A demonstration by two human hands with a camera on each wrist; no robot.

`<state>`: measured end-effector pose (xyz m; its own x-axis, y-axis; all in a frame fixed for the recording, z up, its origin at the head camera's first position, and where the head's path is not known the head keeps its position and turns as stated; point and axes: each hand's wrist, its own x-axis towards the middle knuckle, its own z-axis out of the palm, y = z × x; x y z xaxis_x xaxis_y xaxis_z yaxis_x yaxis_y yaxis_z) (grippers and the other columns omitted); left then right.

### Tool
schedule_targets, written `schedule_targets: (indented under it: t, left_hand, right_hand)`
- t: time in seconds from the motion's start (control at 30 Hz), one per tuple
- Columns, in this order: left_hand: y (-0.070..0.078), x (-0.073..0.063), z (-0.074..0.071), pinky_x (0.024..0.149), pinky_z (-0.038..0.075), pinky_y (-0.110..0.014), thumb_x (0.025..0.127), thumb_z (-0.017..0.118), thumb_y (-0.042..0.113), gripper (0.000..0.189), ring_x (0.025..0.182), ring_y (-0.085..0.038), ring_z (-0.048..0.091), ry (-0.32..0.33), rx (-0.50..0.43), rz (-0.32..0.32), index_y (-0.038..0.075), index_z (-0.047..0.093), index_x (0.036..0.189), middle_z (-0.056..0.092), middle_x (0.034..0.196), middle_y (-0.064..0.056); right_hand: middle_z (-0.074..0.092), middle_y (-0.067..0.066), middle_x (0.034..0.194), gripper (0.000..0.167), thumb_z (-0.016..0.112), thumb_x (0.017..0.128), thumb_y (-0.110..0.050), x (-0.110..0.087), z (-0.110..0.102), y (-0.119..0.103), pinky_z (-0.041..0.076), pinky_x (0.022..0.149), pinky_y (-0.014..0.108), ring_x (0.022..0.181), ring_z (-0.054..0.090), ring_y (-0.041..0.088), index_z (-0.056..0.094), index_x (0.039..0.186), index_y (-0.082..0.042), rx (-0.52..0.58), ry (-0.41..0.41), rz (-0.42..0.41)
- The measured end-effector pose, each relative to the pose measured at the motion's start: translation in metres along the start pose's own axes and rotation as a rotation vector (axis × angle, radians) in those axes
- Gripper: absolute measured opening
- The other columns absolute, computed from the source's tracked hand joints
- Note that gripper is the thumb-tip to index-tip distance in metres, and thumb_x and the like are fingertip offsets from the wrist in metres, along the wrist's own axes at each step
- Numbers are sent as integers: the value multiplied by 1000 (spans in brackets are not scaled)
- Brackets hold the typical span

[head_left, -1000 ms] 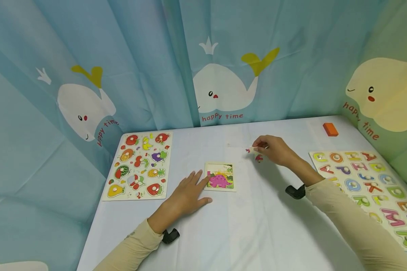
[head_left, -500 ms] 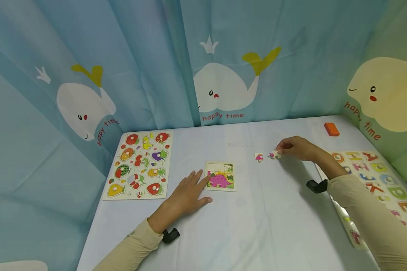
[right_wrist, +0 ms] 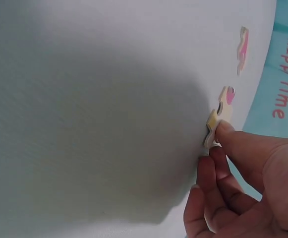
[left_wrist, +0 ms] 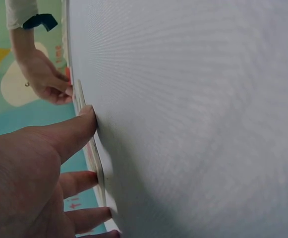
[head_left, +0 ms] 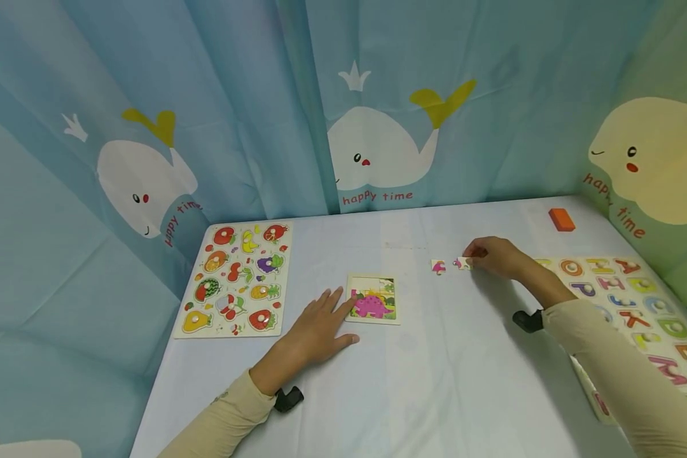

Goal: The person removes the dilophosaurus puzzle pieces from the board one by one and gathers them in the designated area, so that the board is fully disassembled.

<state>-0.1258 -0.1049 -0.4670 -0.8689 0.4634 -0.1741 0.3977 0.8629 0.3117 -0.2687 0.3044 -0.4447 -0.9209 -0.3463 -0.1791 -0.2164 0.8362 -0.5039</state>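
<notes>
My right hand (head_left: 498, 256) pinches a small jigsaw piece (head_left: 464, 263) between thumb and fingers, low over the white tabletop. In the right wrist view, the thumb covers one end of this cream piece; pink and yellow patches show. A second jigsaw piece (head_left: 437, 266), mostly pink, lies just left of it. My left hand (head_left: 317, 327) rests palm down with spread fingers, its index fingertip on the left edge of a small square puzzle tray (head_left: 397, 310). A pink dinosaur picture fills much of the tray; its upper left shows bare wood.
A fruit peg board (head_left: 283, 299) lies on the left side of the table. On the right, partly under the right forearm, is a letter peg board (head_left: 644, 280). An orange block (head_left: 562, 219) sits at the back right, near the whale-print curtain (head_left: 492, 152).
My right hand has moved right with its jigsaw piece, away from the pink one, and then lowered slightly toward the table. My left hand has stayed on the tray.
</notes>
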Motion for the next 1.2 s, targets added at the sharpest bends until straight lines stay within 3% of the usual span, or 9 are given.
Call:
schedule_targets:
  t: [0.33,0.47,0.53,0.73,0.83,0.93,1.03,1.2]
  left_hand:
    - [0,0,1,126,30,-58,102,66,52,79,160,-40,24,-3,-9,-8,18,36,166,27,173,-16]
    - [0,0,0,126,30,-59,102,66,52,79,160,-40,24,-9,-7,-7,18,36,166,27,173,-16]
    - [0,0,0,126,30,-59,102,66,52,79,160,-41,24,-9,-2,-4,18,35,166,27,173,-16]
    - [-1,1,-1,126,30,-59,102,65,52,79,160,-41,25,-7,-1,5,17,34,167,27,173,-17]
    - [-1,1,-1,126,30,-59,103,64,52,79,160,-41,24,-10,-5,7,17,35,167,27,173,-17]
    - [-1,1,-1,126,30,-59,103,64,52,78,160,-41,24,-10,-1,9,17,35,166,27,173,-17]
    - [-1,1,0,126,30,-58,103,63,53,78,160,-41,25,-11,11,10,17,35,166,27,173,-17]
    - [-1,1,0,126,30,-58,103,64,54,79,160,-41,25,-11,15,7,18,35,166,27,173,-17]
  right_hand:
    - [62,25,106,12,65,100,-1,-3,13,-13,50,88,56,99,57,40,68,110,5,-47,90,1]
    - [59,30,112,17,68,99,-3,-4,27,-38,48,87,62,103,59,44,67,114,6,-80,168,-22]
    - [61,29,113,19,69,98,-1,-4,37,-57,49,88,63,104,62,44,67,115,6,-81,188,-72]
    - [67,22,121,29,72,96,1,-9,71,-113,53,95,60,111,67,40,66,124,3,-69,171,-239]
    - [68,19,129,38,76,96,-4,-10,86,-131,53,100,59,120,65,38,65,132,1,-75,145,-257]
    - [69,18,135,48,78,96,-11,-10,100,-141,51,100,56,129,63,38,62,141,-1,-108,116,-227]
    - [69,16,137,55,78,97,-16,-11,109,-145,48,92,52,130,63,37,59,147,-3,-160,109,-195]
    - [71,15,132,55,79,96,-15,-14,115,-146,46,86,49,124,66,35,60,146,-3,-210,163,-234]
